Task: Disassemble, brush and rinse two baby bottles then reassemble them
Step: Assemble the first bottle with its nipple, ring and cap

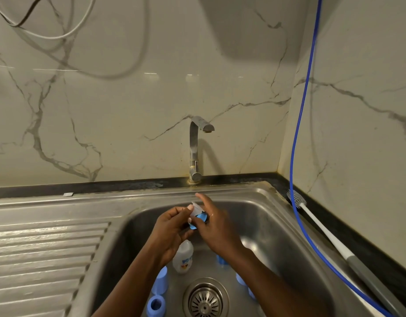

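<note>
Only the head view is given. Above and beyond the drain (205, 300) of the steel sink (277, 216), both hands meet over the basin. The left hand (172, 227) pinches a clear teat (195, 208) between thumb and fingers. The right hand (214, 225) grips the blue collar (200, 218) around the teat, with its forefinger stretched out. A white bottle (183, 257) lies just beyond the drain, to its left. Its coloured print is too blurred to read. Two blue caps (161, 281) sit left of the drain, and more blue pieces (240, 279) lie to its right, partly hidden by the right arm. Well right of the drain, a white-handled brush (311, 221) rests on the dark counter beside a blue hose (298, 133).
</note>
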Demonstrator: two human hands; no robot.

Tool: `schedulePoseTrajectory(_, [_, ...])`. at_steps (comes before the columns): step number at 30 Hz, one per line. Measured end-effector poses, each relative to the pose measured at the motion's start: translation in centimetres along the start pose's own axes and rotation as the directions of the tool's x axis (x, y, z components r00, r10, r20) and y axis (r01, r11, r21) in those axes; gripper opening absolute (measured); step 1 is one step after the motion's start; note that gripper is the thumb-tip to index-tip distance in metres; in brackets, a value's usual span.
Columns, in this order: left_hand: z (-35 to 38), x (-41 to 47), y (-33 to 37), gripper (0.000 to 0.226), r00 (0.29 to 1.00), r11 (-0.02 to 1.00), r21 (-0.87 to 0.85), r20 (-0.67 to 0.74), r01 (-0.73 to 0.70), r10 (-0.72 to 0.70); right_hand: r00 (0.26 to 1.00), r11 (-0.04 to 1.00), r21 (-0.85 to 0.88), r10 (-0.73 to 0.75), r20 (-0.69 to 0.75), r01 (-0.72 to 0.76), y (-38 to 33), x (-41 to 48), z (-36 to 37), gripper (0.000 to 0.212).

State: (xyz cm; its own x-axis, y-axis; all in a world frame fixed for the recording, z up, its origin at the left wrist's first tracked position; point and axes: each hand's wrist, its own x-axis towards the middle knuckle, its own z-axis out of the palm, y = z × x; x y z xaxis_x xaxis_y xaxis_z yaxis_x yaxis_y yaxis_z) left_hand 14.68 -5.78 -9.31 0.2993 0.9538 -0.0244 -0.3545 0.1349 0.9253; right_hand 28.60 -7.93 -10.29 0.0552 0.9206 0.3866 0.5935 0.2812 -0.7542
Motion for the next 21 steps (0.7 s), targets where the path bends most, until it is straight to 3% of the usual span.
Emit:
schedulePoseTrajectory(4, [-0.3,0.0,0.3,0.04,0.996,0.997,-0.074,0.084,-0.012,0.018,0.999,0.999,-0.03,0.011,-0.034,-0.012,0.6,0.3,0.4,0.043])
schedulePoseTrajectory(6, [-0.1,-0.1,0.4,0.047,0.987,0.998,-0.069,0.159,-0.007,0.018,0.993,0.994,0.067,0.09,-0.077,-0.085,0.1,0.3,0.2,0.039])
schedulePoseTrajectory(9, [0.0,-0.1,-0.2,0.057,0.982,0.963,0.235,0.167,-0.128,0.09,0.983,0.967,0.193,0.179,-0.044,-0.167,-0.3,0.2,-0.1,0.035])
schedulePoseTrajectory(13, [-0.5,0.2,-0.6,0.052,0.982,0.867,0.463,0.118,-0.185,0.147,0.979,0.929,0.32,0.204,-0.02,-0.187,-0.1,0.1,0.2,0.033])
schedulePoseTrajectory(15, [-0.4,0.1,-0.9,0.049,0.969,0.786,0.567,0.131,-0.247,0.21,0.973,0.919,0.351,0.218,-0.074,-0.179,-0.7,0.1,0.0,0.027])
schedulePoseTrajectory(17, [-0.3,0.1,-0.6,0.051,0.943,0.767,0.565,0.063,-0.305,0.328,0.946,0.973,0.229,0.098,-0.309,-0.026,-1.6,0.4,-1.1,0.021])
schedulePoseTrajectory(19, [-0.9,0.5,-0.2,0.052,0.881,0.743,0.559,-0.046,-0.368,0.471,0.829,0.988,0.007,-0.126,-0.545,0.155,-1.4,0.7,-2.3,0.02])
schedulePoseTrajectory(20, [-1.3,0.8,-0.2,0.047,0.864,0.704,0.603,-0.049,-0.374,0.501,0.823,0.986,-0.059,-0.163,-0.544,0.156,-0.5,0.8,-2.5,0.023])
schedulePoseTrajectory(21, [-1.5,0.7,-0.5,0.041,0.876,0.663,0.659,-0.013,-0.355,0.482,0.872,0.991,-0.098,-0.127,-0.473,0.091,0.3,0.6,-2.4,0.025])
